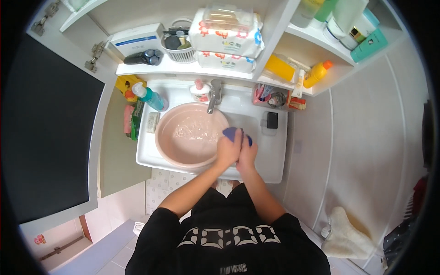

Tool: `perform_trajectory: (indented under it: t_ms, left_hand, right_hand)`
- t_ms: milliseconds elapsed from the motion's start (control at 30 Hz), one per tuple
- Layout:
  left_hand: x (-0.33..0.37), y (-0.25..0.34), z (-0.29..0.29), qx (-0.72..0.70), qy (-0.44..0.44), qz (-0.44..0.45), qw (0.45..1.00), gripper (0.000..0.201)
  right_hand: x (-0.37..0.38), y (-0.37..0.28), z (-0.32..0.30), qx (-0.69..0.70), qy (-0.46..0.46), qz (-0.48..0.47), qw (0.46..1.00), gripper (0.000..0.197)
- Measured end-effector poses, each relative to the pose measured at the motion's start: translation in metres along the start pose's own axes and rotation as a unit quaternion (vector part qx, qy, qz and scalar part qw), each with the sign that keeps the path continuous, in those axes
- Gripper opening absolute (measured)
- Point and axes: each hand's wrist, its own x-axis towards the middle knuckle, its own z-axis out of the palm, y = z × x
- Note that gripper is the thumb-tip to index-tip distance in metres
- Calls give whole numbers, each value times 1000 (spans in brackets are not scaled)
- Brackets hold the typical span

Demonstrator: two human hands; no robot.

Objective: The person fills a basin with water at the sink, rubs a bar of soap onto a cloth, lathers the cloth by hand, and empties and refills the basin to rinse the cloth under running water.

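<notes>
Over the right rim of a pink basin [165, 151], my two hands are closed tightly on a bunched dark blue cloth [230, 133]. It could be a small garment; its exact kind is hidden by my fingers. My left hand [228, 149] grips one side, and my right hand [247, 153] grips the other, close beside it. The basin stands in a white sink [270, 158] and holds clear, rippling water [195, 130]. A metal faucet [211, 106] reaches over the basin's far rim.
Behind the basin stands a pump bottle [200, 91]; a teal spray bottle [153, 98] is at left beside a scrubbing brush [153, 123]. A soap dish with a dark bar [272, 120] sits at right. Shelves [183, 71] hang above, and a mirrored door [50, 133] swings open at left.
</notes>
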Motion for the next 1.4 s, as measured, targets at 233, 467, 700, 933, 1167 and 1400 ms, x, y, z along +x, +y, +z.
perform_trajectory:
  t_ms: [233, 467, 700, 933, 1167, 1400]
  left_hand:
    - [27, 5, 17, -1, -42, -71, 997, 54]
    - [-31, 7, 57, -35, 60, 186, 980, 48]
    - [25, -21, 35, 48, -107, -83, 990, 45]
    - [-3, -30, 42, -84, -149, 105, 980, 48]
    - [13, -58, 37, -251, -160, -91, 950, 32]
    - [12, -34, 37, -188, -215, -164, 944, 36]
  right_hand:
    - [-9, 4, -20, 10, -53, 4, 999, 27]
    - [63, 32, -69, -187, -32, -362, 913, 29]
    - [-2, 9, -42, -83, -74, 25, 994, 29]
    - [22, -11, -56, -101, -134, -22, 986, 32]
    - [16, -35, -93, -317, -246, -116, 909, 33]
    - [38, -14, -74, -24, -87, 9, 996, 44]
